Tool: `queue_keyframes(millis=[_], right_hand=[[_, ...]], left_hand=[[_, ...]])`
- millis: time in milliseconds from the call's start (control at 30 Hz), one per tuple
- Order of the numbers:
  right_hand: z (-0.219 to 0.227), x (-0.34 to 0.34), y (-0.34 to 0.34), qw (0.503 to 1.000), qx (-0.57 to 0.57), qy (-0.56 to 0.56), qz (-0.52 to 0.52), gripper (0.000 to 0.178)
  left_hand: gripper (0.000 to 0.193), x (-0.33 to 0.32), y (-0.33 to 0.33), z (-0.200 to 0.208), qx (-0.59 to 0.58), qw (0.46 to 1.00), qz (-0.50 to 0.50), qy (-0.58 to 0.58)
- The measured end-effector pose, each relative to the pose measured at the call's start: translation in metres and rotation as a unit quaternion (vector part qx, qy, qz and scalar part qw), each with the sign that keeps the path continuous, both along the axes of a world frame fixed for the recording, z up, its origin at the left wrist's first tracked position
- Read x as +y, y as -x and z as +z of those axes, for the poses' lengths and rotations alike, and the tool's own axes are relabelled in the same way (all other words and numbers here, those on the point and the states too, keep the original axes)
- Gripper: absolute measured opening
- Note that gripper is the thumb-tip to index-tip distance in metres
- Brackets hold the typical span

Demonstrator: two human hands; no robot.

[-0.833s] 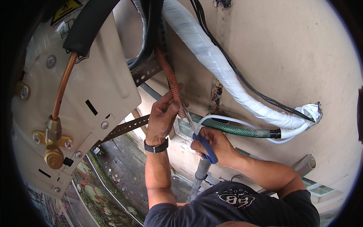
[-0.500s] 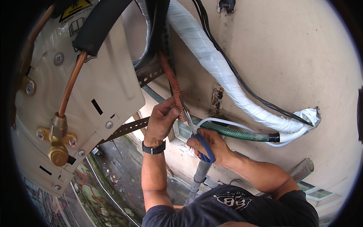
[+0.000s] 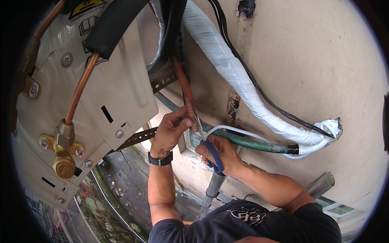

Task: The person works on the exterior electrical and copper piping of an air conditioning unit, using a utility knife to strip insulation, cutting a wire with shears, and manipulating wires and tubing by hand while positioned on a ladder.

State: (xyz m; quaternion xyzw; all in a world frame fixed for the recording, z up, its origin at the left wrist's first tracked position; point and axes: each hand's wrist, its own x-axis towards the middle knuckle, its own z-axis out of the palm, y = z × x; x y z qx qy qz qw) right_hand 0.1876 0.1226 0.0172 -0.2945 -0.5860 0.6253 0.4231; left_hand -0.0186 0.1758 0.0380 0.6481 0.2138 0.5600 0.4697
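orng hose (image 3: 185, 86) in L grip (image 3: 170, 131), scissors (image 3: 215, 155) alongside

On the beige panel (image 3: 131, 83) we find a yellow-and-black flame warning label (image 3: 86, 5), a line of small print (image 3: 86, 18) and an open-book symbol (image 3: 88, 25); white print (image 3: 248, 216) on the dark shirt (image 3: 279, 229) is perhaps lettering.

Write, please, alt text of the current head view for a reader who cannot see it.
A person's right hand holds blue-handled scissors at the lower end of an orange ribbed tube, gripped by the left hand. At left is a beige casing with copper pipe and brass valve; at right, a white-wrapped pipe and green hose before a wall.
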Motion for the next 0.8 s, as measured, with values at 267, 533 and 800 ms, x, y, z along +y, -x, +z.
queue_keyframes(millis=[267, 533, 800], right_hand=[[0.006, -0.01, 0.003, 0.999, 0.013, 0.022, -0.02, 0.046], [0.011, 0.0, 0.018, 0.994, 0.109, -0.021, -0.002, 0.048], [0.008, 0.004, 0.008, 0.999, 0.034, 0.01, 0.007, 0.056]], left_hand=[[0.065, 0.003, -0.004, 0.013, -0.08, 0.993, -0.065, 0.055], [0.075, 0.005, -0.005, 0.008, -0.024, 0.998, -0.01, 0.048], [0.069, 0.01, 0.012, 0.014, 0.024, 0.999, -0.026, 0.038]])
